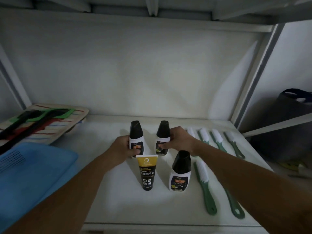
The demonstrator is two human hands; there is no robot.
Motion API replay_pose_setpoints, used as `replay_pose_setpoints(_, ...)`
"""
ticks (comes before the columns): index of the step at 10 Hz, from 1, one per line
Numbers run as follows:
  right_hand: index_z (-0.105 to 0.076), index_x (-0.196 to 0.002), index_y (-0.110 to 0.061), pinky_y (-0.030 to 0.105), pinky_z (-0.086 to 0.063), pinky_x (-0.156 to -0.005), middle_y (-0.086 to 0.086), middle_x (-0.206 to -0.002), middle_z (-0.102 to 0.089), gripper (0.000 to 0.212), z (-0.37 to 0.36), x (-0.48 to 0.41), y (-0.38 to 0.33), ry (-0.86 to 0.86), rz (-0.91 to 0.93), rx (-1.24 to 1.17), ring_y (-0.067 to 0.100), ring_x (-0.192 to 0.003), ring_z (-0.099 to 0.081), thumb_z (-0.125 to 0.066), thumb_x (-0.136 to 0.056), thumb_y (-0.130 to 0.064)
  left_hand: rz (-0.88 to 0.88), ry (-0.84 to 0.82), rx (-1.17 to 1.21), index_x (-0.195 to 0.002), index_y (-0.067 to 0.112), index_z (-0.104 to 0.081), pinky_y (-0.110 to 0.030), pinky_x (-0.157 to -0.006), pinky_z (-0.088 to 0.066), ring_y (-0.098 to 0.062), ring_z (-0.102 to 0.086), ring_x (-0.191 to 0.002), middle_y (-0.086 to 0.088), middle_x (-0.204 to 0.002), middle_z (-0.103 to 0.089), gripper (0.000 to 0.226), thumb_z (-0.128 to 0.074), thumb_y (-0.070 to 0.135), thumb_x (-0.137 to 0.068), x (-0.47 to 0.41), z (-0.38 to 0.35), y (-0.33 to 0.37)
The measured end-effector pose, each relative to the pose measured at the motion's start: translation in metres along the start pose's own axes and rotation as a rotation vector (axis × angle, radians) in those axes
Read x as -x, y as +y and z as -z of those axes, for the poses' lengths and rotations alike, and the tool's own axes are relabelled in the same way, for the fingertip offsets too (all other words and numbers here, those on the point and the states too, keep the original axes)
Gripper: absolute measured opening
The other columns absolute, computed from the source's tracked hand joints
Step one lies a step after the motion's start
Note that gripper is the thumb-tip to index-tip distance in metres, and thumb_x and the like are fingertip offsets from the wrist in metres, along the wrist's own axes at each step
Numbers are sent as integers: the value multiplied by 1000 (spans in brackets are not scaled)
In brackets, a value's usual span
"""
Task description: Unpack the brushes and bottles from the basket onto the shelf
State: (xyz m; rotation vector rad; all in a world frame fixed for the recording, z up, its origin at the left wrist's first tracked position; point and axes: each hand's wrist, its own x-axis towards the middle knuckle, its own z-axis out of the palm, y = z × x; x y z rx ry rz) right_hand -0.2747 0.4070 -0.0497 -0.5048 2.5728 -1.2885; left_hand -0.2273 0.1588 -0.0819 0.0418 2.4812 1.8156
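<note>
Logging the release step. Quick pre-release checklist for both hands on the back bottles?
1. Left hand closed on back-left bottle: ok.
2. Right hand closed on back-right bottle: ok.
3. Both held bottles upright: ok.
4. Bases seated on the shelf: cannot tell, tube and hands hide them.
5. Front bottle and tube upright, apart from each other: ok.
6. Green brushes lie clear to the right: ok.

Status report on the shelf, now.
Left hand gripping back-left bottle. Right hand gripping back-right bottle. Tube, third bottle standing in front. Brushes lying right, clear.
</note>
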Motion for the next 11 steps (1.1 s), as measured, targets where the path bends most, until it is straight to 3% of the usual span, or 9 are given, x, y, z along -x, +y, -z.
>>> replay_pose_setpoints(1,-74,-105,-11,17,-55,-70,-2,-96,-78,34,23,15,12,13,-23,-104,10,-88,-74,-81,-73,-3,-1,-109,102,-113,-13,-58,-44,-87,-54,-37,-65,-96,-27,-107,-67,40,-66,-22,-75,-1,-13,9)
replay_pose_setpoints(2,-74,-101,-14,10,-53,-62,-7,-90,-79,28,31,31,20,-5,-48,-107,5,-83,-73,-81,-75,-5,-4,-175,97,-110,-14,-57,-24,-67,-58,-16,-72,-77,-19,-92,-69,36,-65,-22,-76,1,-26,16)
replay_pose_setpoints(3,-74,-100,-15,9,-53,-61,-6,-93,-78,25,29,38,26,-25,-59,-65,5,-84,-73,-78,-77,-5,103,-152,194,-98,-2,-63,-25,-65,-57,-17,-70,-72,-14,-87,-68,17,-60,-12,-85,2,-35,21)
replay_pose_setpoints(4,-74,-93,-18,11,-53,-60,-4,-90,-78,25,26,38,26,-45,-71,4,4,-82,-72,-74,-76,0,259,-91,394,-96,-3,-61,-31,-69,-49,-25,-60,-73,-19,-87,-62,17,-48,8,-96,5,-40,24)
replay_pose_setpoints(5,-72,-86,-21,14,-51,-64,-2,-88,-76,23,22,35,26,-42,-70,45,4,-79,-71,-71,-79,0,283,-66,415,-103,-4,-60,-32,-70,-49,-26,-60,-74,-22,-91,-61,22,-46,12,-97,6,-41,25)
replay_pose_setpoints(7,-72,-94,-13,15,-53,-66,3,-95,-77,22,19,33,26,-48,-57,32,13,-88,-72,-67,-81,4,279,-52,370,-117,-13,-58,-36,-82,-46,-32,-59,-90,-27,-103,-62,33,-46,12,-98,6,-41,24)
replay_pose_setpoints(9,-71,-100,-6,34,-58,-85,13,-101,-75,19,18,31,28,-53,-23,7,25,-97,-71,-67,-83,2,231,-70,310,-115,-12,-58,-29,-74,-51,-29,-60,-83,-27,-105,-61,26,-46,4,-98,8,-41,24)
replay_pose_setpoints(10,-71,-97,-7,24,-58,-76,10,-99,-76,20,16,34,29,-73,-18,0,23,-95,-72,-67,-82,6,162,-89,199,-118,-12,-58,-25,-74,-53,-25,-64,-84,-25,-105,-66,26,-49,0,-97,14,-41,26)
replay_pose_setpoints(11,-69,-108,-6,17,-55,-69,7,-104,-74,40,24,38,25,-52,-26,-60,17,-95,-71,-64,-77,19,156,-70,201,-122,-5,-60,-37,-89,-53,-30,-66,-99,-26,-117,-66,28,-53,1,-95,14,-36,18)
